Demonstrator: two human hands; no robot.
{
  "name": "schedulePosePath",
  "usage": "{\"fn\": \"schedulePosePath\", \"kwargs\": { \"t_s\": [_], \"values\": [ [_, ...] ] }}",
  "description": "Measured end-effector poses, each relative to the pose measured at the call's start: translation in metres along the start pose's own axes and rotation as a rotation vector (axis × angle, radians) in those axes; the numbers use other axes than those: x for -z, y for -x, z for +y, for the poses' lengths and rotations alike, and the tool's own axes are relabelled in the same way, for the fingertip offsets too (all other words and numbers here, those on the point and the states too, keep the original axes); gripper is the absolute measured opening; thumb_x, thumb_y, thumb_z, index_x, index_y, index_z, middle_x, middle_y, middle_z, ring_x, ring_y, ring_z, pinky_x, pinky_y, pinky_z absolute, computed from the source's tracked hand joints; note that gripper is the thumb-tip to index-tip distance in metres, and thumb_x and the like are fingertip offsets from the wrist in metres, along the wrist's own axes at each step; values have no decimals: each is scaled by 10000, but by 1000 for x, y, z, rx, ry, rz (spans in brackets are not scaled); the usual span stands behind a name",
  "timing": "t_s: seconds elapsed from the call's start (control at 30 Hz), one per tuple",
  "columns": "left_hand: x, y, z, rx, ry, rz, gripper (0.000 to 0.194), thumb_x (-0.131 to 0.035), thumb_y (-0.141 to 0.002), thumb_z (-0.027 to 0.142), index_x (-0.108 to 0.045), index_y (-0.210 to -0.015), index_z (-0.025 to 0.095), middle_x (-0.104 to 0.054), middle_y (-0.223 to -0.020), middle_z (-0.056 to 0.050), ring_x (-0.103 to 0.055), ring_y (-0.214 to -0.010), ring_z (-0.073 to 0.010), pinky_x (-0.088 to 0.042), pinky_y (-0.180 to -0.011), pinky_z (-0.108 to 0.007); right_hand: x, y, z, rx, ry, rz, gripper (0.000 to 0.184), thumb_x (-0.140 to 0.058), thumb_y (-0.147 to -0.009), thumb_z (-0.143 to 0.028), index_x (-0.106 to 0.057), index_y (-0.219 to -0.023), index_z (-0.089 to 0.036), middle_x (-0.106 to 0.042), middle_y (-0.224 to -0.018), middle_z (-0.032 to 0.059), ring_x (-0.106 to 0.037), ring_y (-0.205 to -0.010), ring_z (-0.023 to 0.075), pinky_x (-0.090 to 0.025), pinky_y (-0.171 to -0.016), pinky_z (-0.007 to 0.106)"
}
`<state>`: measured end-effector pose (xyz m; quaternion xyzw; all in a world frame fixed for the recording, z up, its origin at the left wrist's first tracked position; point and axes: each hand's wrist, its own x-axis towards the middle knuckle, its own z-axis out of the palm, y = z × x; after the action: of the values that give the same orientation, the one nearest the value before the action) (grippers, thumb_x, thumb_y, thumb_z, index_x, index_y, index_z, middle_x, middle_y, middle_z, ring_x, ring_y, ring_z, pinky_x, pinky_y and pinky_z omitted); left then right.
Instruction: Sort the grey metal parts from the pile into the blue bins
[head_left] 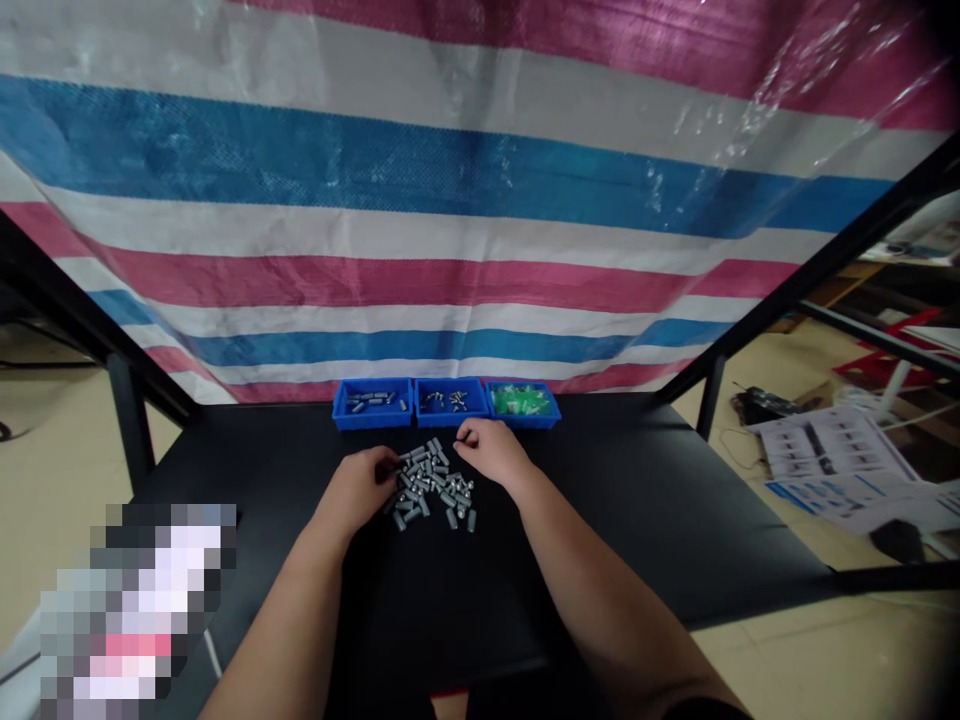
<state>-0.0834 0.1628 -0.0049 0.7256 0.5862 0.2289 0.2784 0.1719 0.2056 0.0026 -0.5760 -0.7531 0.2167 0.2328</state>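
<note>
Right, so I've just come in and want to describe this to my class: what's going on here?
A person is working with both hands at a heap of small grey cylinders on a black table. The left hand is at the heap's left edge; the right hand is at its far right side, near the bins. Whether either holds a piece is unclear. Behind stand three blue bins in a row, the right one with green contents.
</note>
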Motion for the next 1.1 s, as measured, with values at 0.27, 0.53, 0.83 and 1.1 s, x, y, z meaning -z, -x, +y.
{"fn": "schedulePosePath", "kwargs": {
  "t_s": [0.27,0.53,0.83,1.1],
  "values": [
    [9,-12,9,53,-95,205,149,-638,-777,273,-702,-908,242,-750,-829,-5,-694,-763,-187,-476,-684,-273,-29,11,-7,68,-24,-6,92,-671,-789,-196,-699,-868,-234,-733,-900,9,-642,-759,143,-440,-682,232],
    [19,-34,11,-105,-114,666,266,-564,-855,236,-686,-1090,213,-731,-1131,-61,-687,-1007,-229,-512,-881,-317,-22,15,-12,40,77,-32,215,-649,-730,-111,-697,-901,-233,-706,-904,9,-630,-782,141,-410,-685,227],
    [9,-9,-1,-83,-134,393,182,-538,-832,229,-673,-953,217,-722,-962,-40,-663,-870,-199,-495,-791,-296,8,-14,-38,133,116,-322,156,-635,-719,-81,-659,-616,-195,-644,-682,5,-586,-655,142,-402,-632,247],
    [2,-13,-7,-96,-149,105,263,-578,-844,297,-694,-1066,216,-718,-975,-58,-663,-913,-212,-497,-800,-312,10,-30,-58,299,-57,-29,255,-614,-824,-93,-706,-1039,-195,-640,-1101,56,-616,-777,112,-462,-755,232]
  ]
}}
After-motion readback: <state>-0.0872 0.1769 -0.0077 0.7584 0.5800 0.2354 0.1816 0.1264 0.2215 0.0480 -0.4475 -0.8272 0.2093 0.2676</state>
